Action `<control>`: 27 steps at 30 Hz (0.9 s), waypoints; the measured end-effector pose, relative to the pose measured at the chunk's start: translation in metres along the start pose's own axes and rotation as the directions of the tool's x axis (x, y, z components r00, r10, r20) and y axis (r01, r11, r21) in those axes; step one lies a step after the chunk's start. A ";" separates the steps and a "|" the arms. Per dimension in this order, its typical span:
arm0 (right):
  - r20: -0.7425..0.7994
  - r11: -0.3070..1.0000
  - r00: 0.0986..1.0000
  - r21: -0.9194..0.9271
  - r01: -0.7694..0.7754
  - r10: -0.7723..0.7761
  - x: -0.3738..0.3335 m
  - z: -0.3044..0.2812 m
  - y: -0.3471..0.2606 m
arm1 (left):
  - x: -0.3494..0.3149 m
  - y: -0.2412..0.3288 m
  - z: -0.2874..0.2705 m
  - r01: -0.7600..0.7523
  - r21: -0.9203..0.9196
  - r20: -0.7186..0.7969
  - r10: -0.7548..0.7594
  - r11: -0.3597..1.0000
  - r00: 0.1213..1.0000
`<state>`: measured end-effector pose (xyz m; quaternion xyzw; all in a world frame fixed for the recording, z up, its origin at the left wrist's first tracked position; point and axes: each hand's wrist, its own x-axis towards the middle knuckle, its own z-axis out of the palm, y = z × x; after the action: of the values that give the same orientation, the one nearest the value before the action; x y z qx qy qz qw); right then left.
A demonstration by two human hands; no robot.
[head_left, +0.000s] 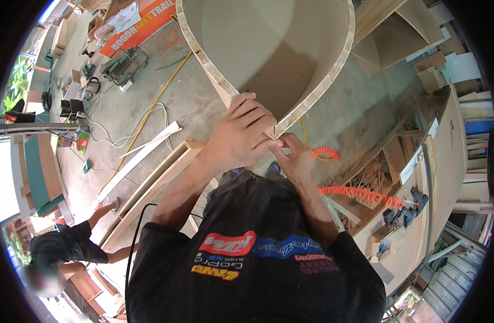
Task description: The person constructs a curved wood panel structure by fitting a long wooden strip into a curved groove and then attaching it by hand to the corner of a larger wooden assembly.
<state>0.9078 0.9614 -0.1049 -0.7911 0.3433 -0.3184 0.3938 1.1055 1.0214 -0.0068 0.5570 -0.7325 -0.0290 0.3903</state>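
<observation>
A large teardrop-shaped wooden shell [333, 70] with a pale inner wall and a raw, layered edge stands in front of me. Its curved sides meet in a point close to my body. My left hand [245, 132] wraps over the edge just left of that point, fingers lying on the rim. Right at the tip, my right hand [293, 158] is closed, thumb and fingers pressed together beside the left thumb. Whether it pinches the edge itself or some small piece there is hidden.
A long wooden frame [150, 185] lies to my left, near white strips [142, 159] and a yellow hose [145, 116]. On the right, a workbench [443, 161] carries power tools [403, 210] and a coiled orange air hose [360, 192]. Another person [69, 245] bends at lower left.
</observation>
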 end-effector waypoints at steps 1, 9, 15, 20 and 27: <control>0.015 1.000 1.000 -0.026 0.000 0.000 0.000 -0.001 0.000 | 0.000 0.000 0.000 -0.006 0.008 -0.003 0.006 1.000 1.000; -0.001 1.000 1.000 -0.026 0.015 -0.015 0.004 -0.003 0.010 | 0.003 0.002 0.001 -0.002 0.036 0.009 0.001 0.999 1.000; 0.060 1.000 0.998 0.022 -0.003 0.001 0.010 -0.010 0.006 | 0.003 -0.001 0.001 0.003 0.011 0.007 -0.004 1.000 1.000; 0.092 0.997 0.992 -0.003 0.081 -0.080 0.016 -0.011 0.018 | 0.005 -0.001 -0.001 0.050 -0.035 0.041 -0.048 0.998 0.998; 0.119 0.972 0.966 -0.011 0.234 -0.231 0.034 -0.017 0.025 | 0.006 -0.003 -0.003 0.093 -0.102 0.063 -0.087 0.990 0.994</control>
<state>0.9062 0.9166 -0.1097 -0.8480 0.2283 -0.3112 0.3632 1.1094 1.0166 -0.0034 0.5673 -0.7150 -0.1013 0.3958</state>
